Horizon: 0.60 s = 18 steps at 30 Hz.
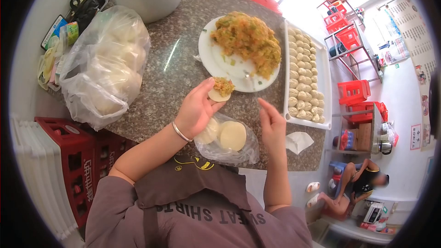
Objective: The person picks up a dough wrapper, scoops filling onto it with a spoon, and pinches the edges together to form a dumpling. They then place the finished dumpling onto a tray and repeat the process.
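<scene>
In my left hand (195,110) lies a round dumpling wrapper (217,96) with a mound of chopped filling (224,86) on it. My right hand (272,121) hovers to the right, apart from the wrapper, index finger stretched out and the others partly curled; I see nothing in it. Beyond both hands, a white plate (209,59) bears a large heap of the same orange and green filling (248,41). A small shiny piece (248,76) shows at the heap's near edge. Close below my hands, stacked wrappers (233,136) rest on a clear plastic bag (248,154).
A white tray (327,96) holds rows of folded dumplings (301,73). To the left sit a plastic bag of pale dough (110,59) and a large bowl (151,0) of filling. A crumpled tissue (298,142) lies near the table's right edge. Another person (363,181) sits at lower right.
</scene>
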Tool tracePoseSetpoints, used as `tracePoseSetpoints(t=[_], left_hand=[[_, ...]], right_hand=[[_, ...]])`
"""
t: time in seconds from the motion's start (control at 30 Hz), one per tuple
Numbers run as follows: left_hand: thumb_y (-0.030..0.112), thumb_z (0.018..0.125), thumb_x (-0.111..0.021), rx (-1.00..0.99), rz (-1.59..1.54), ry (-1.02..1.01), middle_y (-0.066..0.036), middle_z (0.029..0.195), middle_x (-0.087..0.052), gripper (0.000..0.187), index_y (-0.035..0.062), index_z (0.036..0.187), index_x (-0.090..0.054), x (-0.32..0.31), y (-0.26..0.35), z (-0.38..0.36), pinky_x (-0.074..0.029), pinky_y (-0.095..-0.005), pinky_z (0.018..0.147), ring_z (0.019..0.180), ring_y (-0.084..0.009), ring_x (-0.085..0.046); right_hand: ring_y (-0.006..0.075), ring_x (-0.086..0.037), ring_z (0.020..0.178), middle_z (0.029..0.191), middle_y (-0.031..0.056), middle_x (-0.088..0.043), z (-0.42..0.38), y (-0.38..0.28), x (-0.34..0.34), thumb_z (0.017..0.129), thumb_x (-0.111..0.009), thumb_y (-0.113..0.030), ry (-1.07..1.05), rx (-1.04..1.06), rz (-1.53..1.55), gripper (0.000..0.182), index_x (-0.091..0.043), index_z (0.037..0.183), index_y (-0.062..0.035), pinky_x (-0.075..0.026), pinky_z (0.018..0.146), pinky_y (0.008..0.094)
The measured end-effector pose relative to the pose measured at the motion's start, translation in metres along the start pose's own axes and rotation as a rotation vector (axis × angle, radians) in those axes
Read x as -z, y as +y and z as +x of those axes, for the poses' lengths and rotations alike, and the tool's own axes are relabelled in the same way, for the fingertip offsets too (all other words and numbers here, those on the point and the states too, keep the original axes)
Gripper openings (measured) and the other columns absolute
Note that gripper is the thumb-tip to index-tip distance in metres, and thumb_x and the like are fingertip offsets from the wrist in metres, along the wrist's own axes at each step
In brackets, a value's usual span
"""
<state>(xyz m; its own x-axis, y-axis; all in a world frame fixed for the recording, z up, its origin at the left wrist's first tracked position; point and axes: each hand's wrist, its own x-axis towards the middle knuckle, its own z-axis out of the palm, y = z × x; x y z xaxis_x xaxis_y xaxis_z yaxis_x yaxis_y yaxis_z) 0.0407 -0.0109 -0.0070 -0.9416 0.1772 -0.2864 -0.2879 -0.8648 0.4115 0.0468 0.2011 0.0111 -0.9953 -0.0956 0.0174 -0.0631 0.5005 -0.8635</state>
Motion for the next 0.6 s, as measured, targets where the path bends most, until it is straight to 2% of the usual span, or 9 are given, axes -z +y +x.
tracePoseSetpoints(t=[0.07,0.1,0.17,0.23,0.3,0.43,0.5,0.57,0.6], left_hand=[[0.025,0.099,-0.043,0.011,0.014,0.04,-0.012,0.13,-0.051,0.04,-0.0003,0.13,-0.042,-0.003,-0.002,-0.002,-0.038,-0.0413,0.104,0.121,-0.0239,-0.049],[0.025,0.099,-0.043,0.014,0.015,0.041,-0.012,0.13,-0.051,0.04,-0.0003,0.13,-0.042,-0.002,-0.004,-0.003,-0.038,-0.0413,0.104,0.121,-0.0239,-0.049],[0.027,0.098,-0.044,0.025,0.034,0.06,-0.01,0.13,-0.052,0.04,0.0028,0.13,-0.043,-0.001,-0.008,-0.003,-0.038,-0.0417,0.102,0.119,-0.0224,-0.051],[0.027,0.098,-0.044,0.024,0.03,0.054,-0.009,0.13,-0.052,0.039,0.003,0.13,-0.043,-0.004,-0.007,-0.004,-0.038,-0.0416,0.102,0.119,-0.0222,-0.051],[0.027,0.098,-0.044,0.034,0.024,0.05,-0.009,0.13,-0.052,0.039,0.0032,0.13,-0.043,-0.005,-0.007,-0.005,-0.038,-0.0416,0.102,0.118,-0.022,-0.051],[0.027,0.098,-0.044,0.017,0.032,0.032,-0.009,0.13,-0.051,0.039,0.0032,0.13,-0.043,-0.006,-0.009,-0.004,-0.037,-0.042,0.104,0.12,-0.0231,-0.049],[0.027,0.098,-0.044,0.002,0.033,0.027,-0.009,0.131,-0.051,0.039,0.0034,0.13,-0.042,-0.006,-0.009,-0.004,-0.036,-0.042,0.104,0.12,-0.0233,-0.049],[0.027,0.097,-0.048,0.055,-0.003,0.036,-0.003,0.127,-0.052,0.037,0.0101,0.131,-0.043,-0.003,-0.009,-0.004,-0.036,-0.0377,0.101,0.115,-0.0159,-0.051],[0.027,0.097,-0.048,0.043,-0.009,0.04,-0.003,0.127,-0.052,0.037,0.0101,0.131,-0.043,-0.003,-0.008,-0.004,-0.036,-0.0377,0.101,0.115,-0.0159,-0.051]], right_hand=[[0.0056,-0.044,0.064,0.07,-0.0016,-0.053,0.015,0.014,0.003,0.092,-0.051,-0.006,0.173,0.155,-0.189,0.028,-0.061,0.118,-0.0016,-0.039,0.057,0.0229],[0.0056,-0.044,0.064,0.07,-0.0016,-0.053,0.016,0.011,0.004,0.092,-0.051,-0.006,0.175,0.152,-0.189,0.028,-0.061,0.118,-0.0016,-0.039,0.057,0.0229],[0.007,-0.045,0.064,0.07,0.0002,-0.055,0.017,-0.004,0.008,0.092,-0.051,-0.006,0.046,0.043,-0.282,0.028,-0.061,0.117,-0.0019,-0.041,0.059,0.0238],[0.007,-0.046,0.065,0.071,0.001,-0.056,0.011,-0.015,0.004,0.092,-0.052,-0.006,-0.044,-0.01,-0.199,0.027,-0.062,0.116,-0.0022,-0.041,0.06,0.0234],[0.0181,-0.058,0.06,0.075,0.0175,-0.064,0.009,-0.024,0.0,0.091,-0.053,-0.007,-0.176,0.113,-0.137,0.024,-0.062,0.112,-0.0005,-0.047,0.061,0.0302],[0.0174,-0.056,0.059,0.073,0.0172,-0.062,0.049,-0.014,0.0,0.091,-0.052,-0.009,-0.039,0.101,-0.209,0.025,-0.061,0.113,-0.0003,-0.046,0.061,0.0284],[0.0176,-0.054,0.057,0.07,0.0162,-0.061,0.056,-0.006,0.003,0.091,-0.052,-0.009,-0.068,0.081,-0.252,0.026,-0.061,0.113,-0.0007,-0.045,0.059,0.0288],[0.0168,-0.051,0.054,0.066,0.0141,-0.059,0.047,-0.003,0.005,0.091,-0.052,-0.008,-0.173,0.246,-0.2,0.025,-0.062,0.113,-0.0009,-0.043,0.056,0.0297],[0.013,-0.049,0.054,0.065,0.0112,-0.058,0.038,-0.004,0.006,0.091,-0.052,-0.008,-0.212,0.172,-0.155,0.025,-0.062,0.113,-0.0008,-0.042,0.054,0.0283]])
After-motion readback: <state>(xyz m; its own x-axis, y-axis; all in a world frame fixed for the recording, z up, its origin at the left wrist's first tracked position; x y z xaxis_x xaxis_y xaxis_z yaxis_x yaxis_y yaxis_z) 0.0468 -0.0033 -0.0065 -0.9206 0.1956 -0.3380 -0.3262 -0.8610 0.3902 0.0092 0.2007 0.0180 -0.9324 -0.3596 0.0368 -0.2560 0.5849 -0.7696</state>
